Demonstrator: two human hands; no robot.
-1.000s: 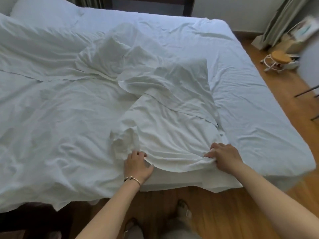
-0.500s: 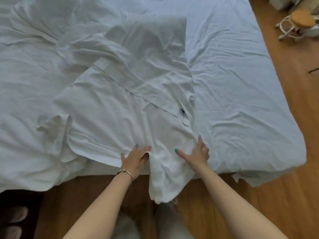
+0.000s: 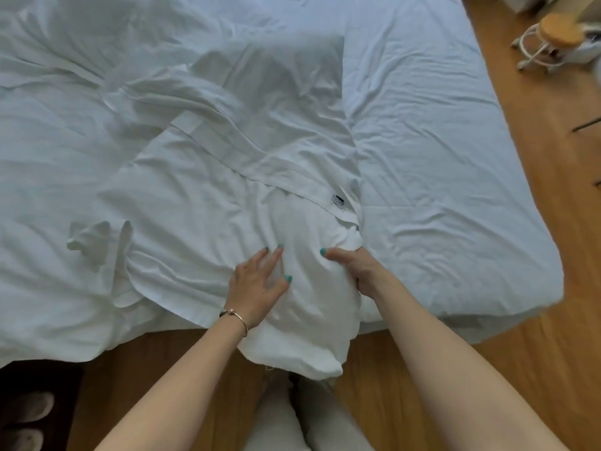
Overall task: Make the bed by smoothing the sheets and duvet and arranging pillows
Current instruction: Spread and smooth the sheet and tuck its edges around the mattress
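While left hand (image 3: 258, 281) presses flat, right hand (image 3: 353, 266) grips pillowcase (image 3: 302, 323), pillow inside

duvet cover (image 3: 208, 196): plain white, small dark blue label | bed sheet (image 3: 439, 157): pale blue-white, plain | floor (image 3: 536, 369): warm orange-brown wood | stool (image 3: 557, 30): tan seat, white frame | nails (image 3: 287, 278): teal | bracelet (image 3: 239, 317): gold

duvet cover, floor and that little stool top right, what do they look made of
Duvet cover: thin woven fabric, likely cotton, matte white; it creases sharply and bunches under both hands. Floor: wood or wood-look laminate, warm brown with a slight sheen and plank grain. Stool: round seat looks like pale wood, on a white frame, probably painted metal; too blurred to be sure.
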